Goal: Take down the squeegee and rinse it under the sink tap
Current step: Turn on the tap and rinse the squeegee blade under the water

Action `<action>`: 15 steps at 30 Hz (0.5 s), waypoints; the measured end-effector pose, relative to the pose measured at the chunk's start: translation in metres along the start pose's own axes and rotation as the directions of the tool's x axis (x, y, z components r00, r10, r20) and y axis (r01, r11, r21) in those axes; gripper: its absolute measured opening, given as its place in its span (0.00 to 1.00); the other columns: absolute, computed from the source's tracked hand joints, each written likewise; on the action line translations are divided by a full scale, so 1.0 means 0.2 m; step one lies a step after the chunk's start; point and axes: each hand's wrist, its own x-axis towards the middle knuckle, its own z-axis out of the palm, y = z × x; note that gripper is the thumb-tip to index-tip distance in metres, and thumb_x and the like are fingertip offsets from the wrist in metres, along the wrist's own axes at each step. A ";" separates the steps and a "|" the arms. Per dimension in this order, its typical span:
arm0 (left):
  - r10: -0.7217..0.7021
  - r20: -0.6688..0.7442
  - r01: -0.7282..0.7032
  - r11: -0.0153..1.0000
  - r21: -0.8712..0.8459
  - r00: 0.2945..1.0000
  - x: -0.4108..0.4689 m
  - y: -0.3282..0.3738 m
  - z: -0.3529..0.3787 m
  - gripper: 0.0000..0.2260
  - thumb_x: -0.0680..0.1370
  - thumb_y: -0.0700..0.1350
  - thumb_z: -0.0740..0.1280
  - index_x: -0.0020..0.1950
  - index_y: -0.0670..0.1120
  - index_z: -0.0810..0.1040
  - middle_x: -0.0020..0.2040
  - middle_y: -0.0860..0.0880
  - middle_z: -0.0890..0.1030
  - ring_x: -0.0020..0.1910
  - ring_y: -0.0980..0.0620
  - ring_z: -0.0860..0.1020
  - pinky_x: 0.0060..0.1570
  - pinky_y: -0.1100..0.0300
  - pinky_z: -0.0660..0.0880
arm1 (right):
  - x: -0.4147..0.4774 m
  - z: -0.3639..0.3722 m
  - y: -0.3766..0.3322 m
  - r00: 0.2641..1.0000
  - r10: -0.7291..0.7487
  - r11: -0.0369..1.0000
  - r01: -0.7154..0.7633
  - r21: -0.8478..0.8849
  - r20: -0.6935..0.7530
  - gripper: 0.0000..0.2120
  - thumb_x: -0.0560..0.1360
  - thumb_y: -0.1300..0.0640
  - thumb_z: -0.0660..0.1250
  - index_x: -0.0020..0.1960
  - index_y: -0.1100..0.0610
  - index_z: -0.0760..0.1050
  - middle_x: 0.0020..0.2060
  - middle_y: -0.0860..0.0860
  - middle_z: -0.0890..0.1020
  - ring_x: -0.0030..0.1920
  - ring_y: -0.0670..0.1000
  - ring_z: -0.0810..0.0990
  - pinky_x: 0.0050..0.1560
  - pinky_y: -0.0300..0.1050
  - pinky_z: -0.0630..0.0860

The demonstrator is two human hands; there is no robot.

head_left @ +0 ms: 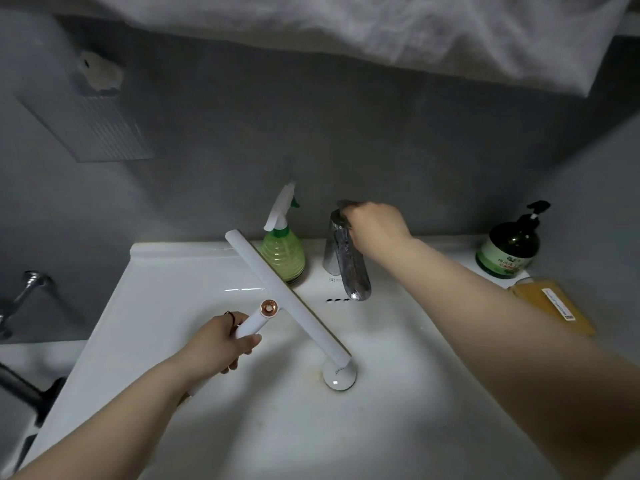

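Note:
My left hand [220, 344] grips the short handle of a white squeegee [287, 296]. Its long blade slants over the white sink basin [166, 306], from the back rim down to the round white drain plug [338, 375]. A copper-coloured ring marks the handle's joint. My right hand [375, 225] is closed on the lever at the top of the chrome tap [344, 261], which stands at the back of the basin. No water is visible at the spout.
A green spray bottle [282, 251] stands left of the tap, behind the blade. At the right rear sit a dark pump bottle [510, 247] and an orange sponge [554, 306]. White cloth [381, 29] hangs overhead. Another metal fitting [27, 289] is at far left.

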 end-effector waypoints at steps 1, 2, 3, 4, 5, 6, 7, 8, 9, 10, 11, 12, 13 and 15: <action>-0.001 0.003 0.001 1.000 -0.002 1.000 0.01 0.00 0.00 0.09 0.76 0.40 0.65 0.37 0.48 0.71 0.31 0.51 0.76 0.20 0.57 0.71 0.22 0.67 0.67 | 0.00 0.00 0.00 1.000 0.004 1.000 -0.004 0.007 0.001 0.16 0.74 0.64 0.59 0.61 0.59 0.72 0.56 0.60 0.80 0.55 0.62 0.79 0.49 0.48 0.75; -0.003 0.012 0.003 1.000 -0.009 1.000 0.01 -0.01 -0.01 0.09 0.76 0.40 0.65 0.37 0.48 0.71 0.31 0.50 0.76 0.19 0.58 0.71 0.22 0.67 0.68 | 0.01 -0.01 0.00 1.000 0.009 1.000 -0.009 0.017 0.002 0.15 0.74 0.64 0.59 0.60 0.59 0.73 0.56 0.60 0.80 0.55 0.62 0.78 0.49 0.48 0.75; -0.003 0.021 0.004 1.000 -0.025 1.000 0.02 -0.02 0.00 0.08 0.75 0.40 0.65 0.37 0.48 0.71 0.31 0.50 0.76 0.18 0.59 0.71 0.21 0.68 0.68 | 0.01 -0.01 0.00 1.000 0.011 1.000 -0.011 0.024 0.003 0.14 0.74 0.63 0.59 0.59 0.59 0.73 0.56 0.60 0.80 0.55 0.62 0.78 0.50 0.48 0.75; -0.005 0.032 0.006 0.999 -0.038 0.999 0.02 -0.02 0.00 0.08 0.75 0.40 0.66 0.37 0.47 0.71 0.31 0.50 0.76 0.17 0.59 0.72 0.20 0.68 0.69 | 0.02 -0.01 0.00 1.000 0.015 0.999 -0.015 0.033 0.006 0.14 0.74 0.63 0.59 0.59 0.59 0.73 0.56 0.60 0.79 0.56 0.62 0.78 0.50 0.49 0.75; -0.005 0.038 0.007 0.999 -0.050 0.999 0.02 -0.03 0.00 0.08 0.75 0.40 0.66 0.37 0.47 0.71 0.31 0.49 0.76 0.17 0.59 0.72 0.19 0.68 0.69 | 0.02 -0.01 0.01 1.000 0.018 0.999 -0.018 0.039 0.009 0.14 0.74 0.63 0.59 0.59 0.59 0.73 0.56 0.60 0.79 0.56 0.62 0.78 0.51 0.49 0.75; -0.007 0.041 0.010 0.998 -0.057 0.999 0.02 -0.03 0.00 0.08 0.75 0.40 0.66 0.38 0.47 0.71 0.31 0.49 0.76 0.17 0.59 0.72 0.19 0.68 0.69 | 0.03 -0.01 0.01 1.000 0.017 0.999 -0.017 0.047 0.010 0.14 0.74 0.62 0.59 0.59 0.58 0.73 0.57 0.60 0.79 0.56 0.62 0.78 0.51 0.49 0.75; -0.010 0.042 0.013 0.998 -0.063 0.999 0.02 -0.03 0.01 0.08 0.75 0.40 0.66 0.38 0.47 0.71 0.31 0.49 0.76 0.17 0.59 0.73 0.19 0.68 0.70 | 0.03 -0.01 0.01 1.000 0.017 0.998 -0.018 0.053 0.011 0.15 0.74 0.62 0.59 0.60 0.58 0.73 0.57 0.60 0.79 0.56 0.62 0.78 0.51 0.49 0.75; -0.011 0.040 0.014 0.998 -0.069 0.999 0.03 -0.02 0.01 0.08 0.75 0.40 0.66 0.38 0.47 0.71 0.31 0.49 0.76 0.17 0.59 0.73 0.19 0.68 0.70 | 0.04 -0.01 0.01 1.000 0.018 0.998 -0.018 0.060 0.010 0.16 0.74 0.62 0.59 0.61 0.57 0.73 0.57 0.60 0.79 0.56 0.62 0.77 0.52 0.49 0.75; -0.011 0.039 0.014 0.997 -0.075 0.999 0.03 -0.02 0.02 0.08 0.75 0.40 0.66 0.38 0.47 0.71 0.31 0.49 0.76 0.17 0.59 0.72 0.19 0.68 0.70 | 0.04 -0.01 0.01 1.000 0.020 0.998 -0.020 0.067 0.009 0.16 0.74 0.62 0.59 0.62 0.57 0.72 0.58 0.60 0.79 0.57 0.62 0.77 0.52 0.49 0.75; -0.010 0.040 0.013 0.997 -0.074 0.999 0.03 -0.02 0.02 0.08 0.75 0.40 0.66 0.38 0.47 0.70 0.31 0.48 0.76 0.17 0.58 0.72 0.19 0.67 0.70 | 0.04 -0.01 0.01 1.000 0.025 0.997 -0.026 0.077 0.009 0.17 0.74 0.62 0.59 0.62 0.57 0.72 0.58 0.60 0.79 0.57 0.62 0.77 0.52 0.49 0.75; -0.008 0.043 0.011 0.997 -0.073 0.999 0.03 -0.02 0.03 0.08 0.75 0.40 0.66 0.38 0.47 0.70 0.31 0.49 0.76 0.17 0.58 0.72 0.19 0.67 0.70 | 0.05 -0.01 0.01 1.000 0.030 0.996 -0.031 0.087 0.008 0.17 0.74 0.62 0.59 0.63 0.56 0.72 0.58 0.60 0.79 0.57 0.61 0.77 0.53 0.49 0.75; -0.007 0.046 0.010 0.997 -0.073 0.999 0.03 -0.01 0.03 0.08 0.75 0.40 0.66 0.38 0.47 0.70 0.31 0.49 0.77 0.17 0.58 0.72 0.19 0.67 0.69 | 0.05 -0.01 0.01 0.999 0.033 0.995 -0.033 0.094 0.005 0.17 0.74 0.62 0.59 0.63 0.56 0.73 0.59 0.60 0.79 0.58 0.61 0.77 0.53 0.49 0.75; -0.005 0.048 0.009 0.997 -0.076 0.999 0.04 -0.01 0.03 0.08 0.75 0.40 0.66 0.38 0.47 0.70 0.31 0.49 0.77 0.17 0.58 0.72 0.19 0.67 0.69 | 0.06 -0.01 0.01 0.999 0.036 0.994 -0.035 0.099 0.000 0.17 0.74 0.62 0.59 0.63 0.56 0.73 0.59 0.59 0.79 0.58 0.61 0.77 0.54 0.49 0.75; -0.004 0.049 0.008 0.997 -0.083 0.999 0.04 -0.01 0.03 0.08 0.75 0.40 0.66 0.39 0.47 0.70 0.31 0.49 0.78 0.17 0.58 0.72 0.19 0.67 0.69 | 0.06 -0.01 0.01 0.999 0.043 0.993 -0.042 0.109 -0.005 0.17 0.74 0.62 0.59 0.62 0.55 0.73 0.58 0.59 0.79 0.58 0.60 0.77 0.54 0.48 0.75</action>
